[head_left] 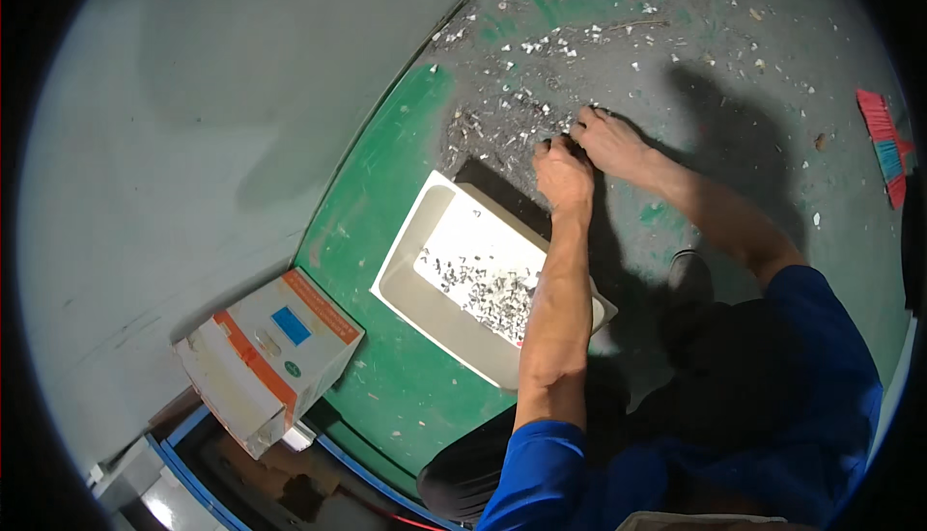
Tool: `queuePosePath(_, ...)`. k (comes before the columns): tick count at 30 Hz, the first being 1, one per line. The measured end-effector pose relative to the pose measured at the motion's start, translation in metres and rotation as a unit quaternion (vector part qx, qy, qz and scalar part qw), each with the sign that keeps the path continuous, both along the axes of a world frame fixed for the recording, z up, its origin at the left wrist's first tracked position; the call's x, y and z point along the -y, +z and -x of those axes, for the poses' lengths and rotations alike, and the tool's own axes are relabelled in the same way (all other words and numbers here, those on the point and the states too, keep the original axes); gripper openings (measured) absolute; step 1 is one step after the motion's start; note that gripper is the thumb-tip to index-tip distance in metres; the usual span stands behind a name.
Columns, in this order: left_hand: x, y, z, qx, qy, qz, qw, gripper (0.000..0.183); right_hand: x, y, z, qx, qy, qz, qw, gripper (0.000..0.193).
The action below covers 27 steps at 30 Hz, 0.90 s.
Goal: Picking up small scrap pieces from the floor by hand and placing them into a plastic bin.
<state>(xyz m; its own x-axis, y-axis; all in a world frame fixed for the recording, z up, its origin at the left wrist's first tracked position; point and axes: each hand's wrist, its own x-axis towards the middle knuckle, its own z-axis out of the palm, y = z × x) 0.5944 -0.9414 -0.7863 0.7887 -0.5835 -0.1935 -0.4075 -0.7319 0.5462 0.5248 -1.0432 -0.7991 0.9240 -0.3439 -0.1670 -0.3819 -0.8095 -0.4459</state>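
Observation:
Both hands are low over a dirty floor strewn with small white and dark bits (497, 130). My left hand (564, 174) has its fingers curled down at the edge of this litter; its fingertips are hidden. Close beside it on the right, my right hand (610, 143) is bent with fingers drawn together, and whatever they pinch is too small to name. Beneath my left forearm stands a cream plastic tub (394, 270). Many small dark and white pieces (488, 290) lie on its bottom, some hidden by the arm.
A white and orange cardboard box (266, 362) leans near the grey wall (193, 125), next to a blue-edged container (338, 463) at lower left. A red and blue broom head (881, 150) is at far right. My shoe (690, 265) shows right of the tub.

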Motion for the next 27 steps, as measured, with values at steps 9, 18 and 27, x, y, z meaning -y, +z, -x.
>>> queuePosePath(9,-0.001,-0.009,0.016,0.070,0.031,0.009,0.997,0.014,0.001,-0.001,0.001,-0.011,0.016,0.022,1.000,0.023)
queuePosePath(18,-0.008,-0.022,0.023,0.038,0.030,0.048,0.998,0.014,-0.005,-0.001,0.001,-0.003,0.018,-0.001,1.000,0.020)
queuePosePath(27,-0.006,-0.018,0.023,-0.166,0.197,0.160,0.953,0.017,0.010,0.002,0.019,0.088,-0.056,-0.082,0.991,0.012)
